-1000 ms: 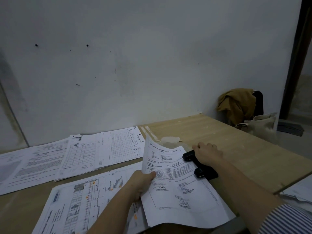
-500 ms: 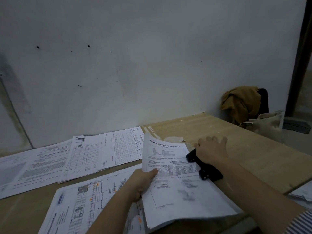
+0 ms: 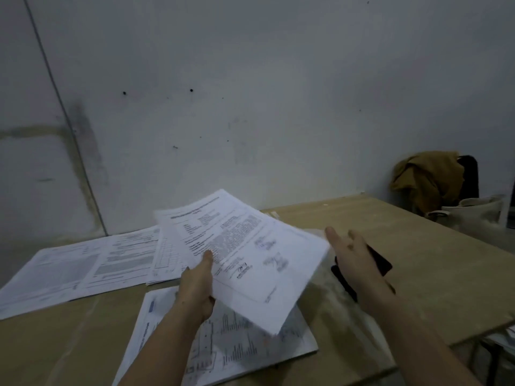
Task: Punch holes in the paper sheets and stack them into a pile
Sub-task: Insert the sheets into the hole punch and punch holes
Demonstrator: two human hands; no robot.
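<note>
My left hand [image 3: 198, 285] grips a thin bundle of printed paper sheets [image 3: 245, 252] by its near left edge and holds it tilted above the wooden table [image 3: 418, 246]. My right hand [image 3: 354, 254] hovers with spread fingers just right of the sheets, over the black hole punch [image 3: 380, 261], which it partly hides. A stack of printed sheets [image 3: 250, 352] lies flat on the table under the lifted bundle. More sheets [image 3: 83, 263] are fanned out along the wall at the back left.
A mustard cloth [image 3: 426, 176] is draped over a dark chair at the far right, beside a pale bag [image 3: 473, 213]. The table's edge [image 3: 473, 334] runs along the right. A grey wall stands close behind the table.
My left hand has pulled the sheets out of the punch, lifting them up and to the left. My right hand has come off the punch and opened. The view has swung left.
</note>
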